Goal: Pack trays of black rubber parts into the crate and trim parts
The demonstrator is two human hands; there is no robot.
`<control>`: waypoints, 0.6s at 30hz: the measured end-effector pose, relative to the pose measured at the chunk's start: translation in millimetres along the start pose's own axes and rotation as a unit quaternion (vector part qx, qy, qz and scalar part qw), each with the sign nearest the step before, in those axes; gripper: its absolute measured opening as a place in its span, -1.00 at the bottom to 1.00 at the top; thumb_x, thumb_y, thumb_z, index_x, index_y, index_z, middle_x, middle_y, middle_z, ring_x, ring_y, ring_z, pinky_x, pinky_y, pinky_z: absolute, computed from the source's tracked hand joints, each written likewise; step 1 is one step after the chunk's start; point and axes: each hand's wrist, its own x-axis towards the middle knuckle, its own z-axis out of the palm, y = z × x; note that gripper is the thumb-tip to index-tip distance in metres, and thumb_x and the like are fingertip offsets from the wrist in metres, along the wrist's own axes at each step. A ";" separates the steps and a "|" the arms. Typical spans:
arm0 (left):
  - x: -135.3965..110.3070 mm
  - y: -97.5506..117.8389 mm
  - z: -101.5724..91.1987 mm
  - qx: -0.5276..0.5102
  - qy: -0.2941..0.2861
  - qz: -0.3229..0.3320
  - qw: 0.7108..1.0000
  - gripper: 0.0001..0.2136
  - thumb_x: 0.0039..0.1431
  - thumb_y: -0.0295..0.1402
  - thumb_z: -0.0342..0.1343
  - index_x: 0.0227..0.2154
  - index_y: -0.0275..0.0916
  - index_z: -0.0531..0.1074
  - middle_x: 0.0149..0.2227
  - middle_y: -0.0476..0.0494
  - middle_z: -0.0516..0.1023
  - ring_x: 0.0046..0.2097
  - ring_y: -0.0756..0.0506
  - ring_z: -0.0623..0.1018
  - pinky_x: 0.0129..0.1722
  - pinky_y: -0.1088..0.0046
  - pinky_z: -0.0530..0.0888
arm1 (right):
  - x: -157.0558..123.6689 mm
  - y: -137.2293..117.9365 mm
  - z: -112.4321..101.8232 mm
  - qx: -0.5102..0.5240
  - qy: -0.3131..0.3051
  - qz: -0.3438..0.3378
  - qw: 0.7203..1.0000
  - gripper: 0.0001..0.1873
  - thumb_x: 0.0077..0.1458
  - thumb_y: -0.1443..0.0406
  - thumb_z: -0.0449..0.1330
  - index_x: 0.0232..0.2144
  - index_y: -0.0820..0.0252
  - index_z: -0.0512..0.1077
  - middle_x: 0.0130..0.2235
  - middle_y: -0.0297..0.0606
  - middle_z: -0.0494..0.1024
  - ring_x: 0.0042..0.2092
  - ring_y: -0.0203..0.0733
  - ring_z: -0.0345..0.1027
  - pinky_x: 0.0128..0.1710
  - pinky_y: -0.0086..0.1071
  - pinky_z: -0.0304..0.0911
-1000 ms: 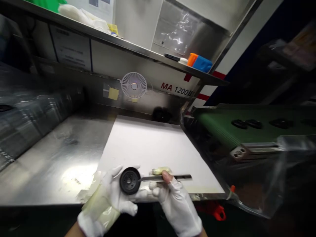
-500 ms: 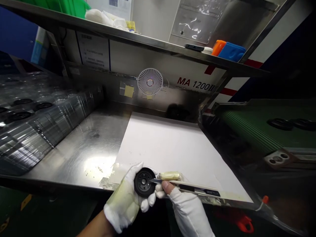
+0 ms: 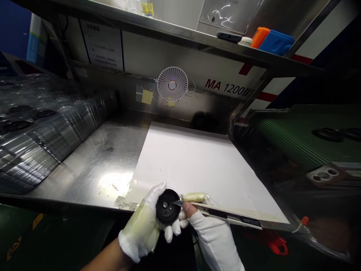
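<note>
A white sheet [image 3: 191,165] covers part of a stainless steel bench [image 3: 93,169]. Behind it, a small white desk fan [image 3: 172,85] sits beside a yellow sticky note [image 3: 147,96] and red "MA 1200II" lettering [image 3: 228,87]. Above, a steel shelf [image 3: 169,36] holds a blue container [image 3: 276,43] touching an orange one [image 3: 260,37]. Transparent plastic with black rings [image 3: 39,139] lies left; a green conveyor belt [image 3: 293,139] runs right.
</note>
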 end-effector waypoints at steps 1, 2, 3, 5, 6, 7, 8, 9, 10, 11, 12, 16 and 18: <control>0.5 -0.7 -0.3 0.002 0.003 -0.001 1.000 -0.34 0.18 0.14 -0.24 -0.52 -0.43 0.43 -0.57 -0.26 0.43 -0.62 0.03 0.40 -0.75 0.65 0.16 | 0.8 -0.5 -0.1 0.004 -0.012 0.004 1.000 -0.65 -0.10 0.08 0.36 -0.66 0.19 0.45 -0.60 -0.35 0.45 -0.50 -0.29 0.37 -0.38 -0.44 0.33; 1.1 -1.4 -0.7 0.005 0.007 0.000 1.000 -0.33 0.18 0.14 -0.25 -0.53 -0.43 0.43 -0.58 -0.27 0.43 -0.62 0.02 0.40 -0.75 0.65 0.16 | 1.7 -0.9 -0.5 0.003 -0.024 0.007 1.000 -0.64 -0.10 0.08 0.36 -0.67 0.20 0.44 -0.62 -0.35 0.44 -0.51 -0.28 0.37 -0.40 -0.43 0.33; 1.8 -2.1 -1.0 0.009 0.011 0.000 1.000 -0.33 0.18 0.14 -0.26 -0.54 -0.43 0.43 -0.59 -0.27 0.42 -0.62 0.02 0.40 -0.75 0.64 0.16 | 2.7 -1.1 -1.2 -0.001 -0.034 0.007 0.999 -0.63 -0.11 0.07 0.36 -0.68 0.21 0.43 -0.62 -0.35 0.44 -0.52 -0.27 0.37 -0.42 -0.42 0.33; 3.5 -3.3 -1.6 0.018 0.019 0.002 1.000 -0.32 0.18 0.15 -0.27 -0.57 -0.42 0.42 -0.61 -0.26 0.41 -0.64 0.02 0.40 -0.74 0.64 0.15 | 4.8 -0.3 -3.5 -0.018 -0.045 0.002 0.999 -0.61 -0.12 0.06 0.36 -0.68 0.21 0.41 -0.62 -0.34 0.46 -0.53 -0.25 0.38 -0.44 -0.41 0.33; 4.2 -3.7 -1.8 0.021 0.022 0.003 1.000 -0.32 0.18 0.15 -0.28 -0.57 -0.41 0.41 -0.62 -0.25 0.41 -0.65 0.02 0.39 -0.75 0.63 0.15 | 5.7 0.9 -4.8 -0.028 -0.044 -0.001 0.999 -0.61 -0.12 0.05 0.36 -0.68 0.21 0.41 -0.62 -0.33 0.47 -0.53 -0.24 0.38 -0.44 -0.40 0.33; 4.8 -4.0 -1.8 0.022 0.024 0.004 0.999 -0.32 0.18 0.15 -0.28 -0.57 -0.41 0.41 -0.62 -0.25 0.41 -0.65 0.02 0.39 -0.75 0.63 0.15 | 6.4 2.4 -6.3 -0.037 -0.040 -0.004 0.998 -0.61 -0.12 0.04 0.36 -0.67 0.21 0.42 -0.62 -0.32 0.48 -0.52 -0.23 0.39 -0.44 -0.40 0.33; 5.1 -4.1 -1.7 0.024 0.024 0.005 0.999 -0.33 0.18 0.15 -0.28 -0.57 -0.40 0.41 -0.62 -0.26 0.42 -0.65 0.02 0.39 -0.75 0.63 0.14 | 7.1 4.2 -7.6 -0.045 -0.035 -0.006 0.998 -0.61 -0.12 0.04 0.36 -0.66 0.21 0.42 -0.61 -0.31 0.49 -0.52 -0.23 0.39 -0.43 -0.40 0.33; 5.2 -4.0 -1.6 0.024 0.023 0.005 0.999 -0.32 0.18 0.15 -0.29 -0.57 -0.40 0.41 -0.61 -0.26 0.42 -0.66 0.02 0.38 -0.75 0.62 0.14 | 7.5 6.1 -8.9 -0.051 -0.029 -0.006 0.998 -0.61 -0.11 0.04 0.35 -0.65 0.22 0.43 -0.60 -0.31 0.49 -0.51 -0.24 0.39 -0.42 -0.40 0.33; 5.0 -3.8 -1.3 0.026 0.020 0.004 0.999 -0.32 0.18 0.14 -0.30 -0.57 -0.40 0.41 -0.61 -0.26 0.42 -0.66 0.03 0.37 -0.75 0.62 0.13 | 7.9 7.9 -9.9 -0.052 -0.025 -0.002 0.998 -0.62 -0.11 0.05 0.35 -0.65 0.22 0.43 -0.60 -0.31 0.50 -0.51 -0.25 0.38 -0.41 -0.41 0.32; 4.6 -3.5 -1.0 0.028 0.017 0.004 0.999 -0.32 0.18 0.14 -0.31 -0.57 -0.40 0.41 -0.60 -0.26 0.42 -0.66 0.04 0.37 -0.75 0.63 0.13 | 8.1 9.5 -10.7 -0.047 -0.022 0.005 0.999 -0.63 -0.10 0.06 0.35 -0.65 0.22 0.44 -0.59 -0.31 0.51 -0.50 -0.26 0.38 -0.39 -0.42 0.32; 4.1 -3.2 -0.7 0.031 0.014 0.004 0.999 -0.32 0.19 0.13 -0.31 -0.58 -0.41 0.41 -0.60 -0.25 0.42 -0.66 0.04 0.36 -0.74 0.63 0.12 | 8.3 10.7 -11.2 -0.040 -0.020 0.016 0.999 -0.64 -0.09 0.08 0.35 -0.65 0.22 0.44 -0.59 -0.31 0.51 -0.50 -0.27 0.38 -0.39 -0.43 0.32; 3.3 -2.0 -0.4 0.042 0.003 0.003 0.999 -0.31 0.20 0.12 -0.31 -0.60 -0.42 0.41 -0.61 -0.25 0.41 -0.68 0.07 0.34 -0.74 0.63 0.11 | 7.6 11.5 -10.4 -0.016 -0.025 0.050 0.998 -0.66 -0.08 0.10 0.36 -0.66 0.22 0.45 -0.60 -0.31 0.51 -0.51 -0.30 0.35 -0.42 -0.46 0.29; 4.3 -2.5 -1.2 0.039 -0.001 0.001 0.999 -0.31 0.19 0.12 -0.31 -0.62 -0.42 0.41 -0.62 -0.24 0.41 -0.69 0.07 0.33 -0.74 0.62 0.09 | 6.9 10.5 -9.0 -0.011 -0.026 0.048 0.998 -0.64 -0.09 0.10 0.36 -0.69 0.21 0.43 -0.62 -0.32 0.50 -0.52 -0.31 0.34 -0.43 -0.46 0.29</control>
